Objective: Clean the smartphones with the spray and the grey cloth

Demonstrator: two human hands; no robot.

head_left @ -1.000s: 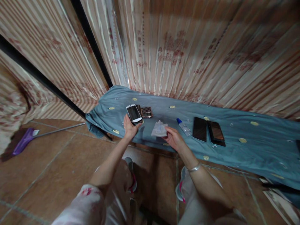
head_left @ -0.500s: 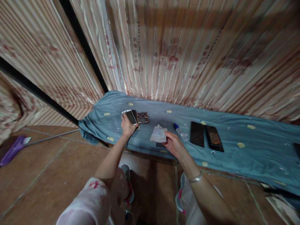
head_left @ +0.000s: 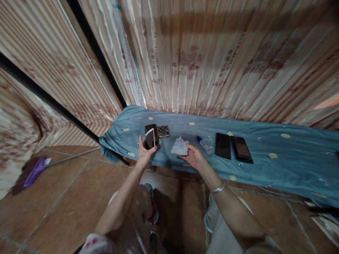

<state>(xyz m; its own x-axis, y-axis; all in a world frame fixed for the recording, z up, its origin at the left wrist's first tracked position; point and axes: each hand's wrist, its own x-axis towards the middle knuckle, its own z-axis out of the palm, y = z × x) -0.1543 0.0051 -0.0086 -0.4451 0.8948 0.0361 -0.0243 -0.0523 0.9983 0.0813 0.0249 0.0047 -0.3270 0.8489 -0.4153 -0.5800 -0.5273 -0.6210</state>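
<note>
The left hand (head_left: 143,155) grips a white-edged phone (head_left: 150,138), lifted and tilted just above the blue cloth (head_left: 265,165); the right hand (head_left: 194,158) pinches a crumpled white wipe (head_left: 179,146) close to its right. Judging by this, the wiping of this phone looks barely begun. Further right lie a small bottle (head_left: 204,144) and two dark phones (head_left: 233,147); a patterned case (head_left: 163,131) sits behind. Striped curtains (head_left: 212,60) hang at the far side, above a brown tiled floor (head_left: 53,197) with a purple broom (head_left: 34,172) at left.
</note>
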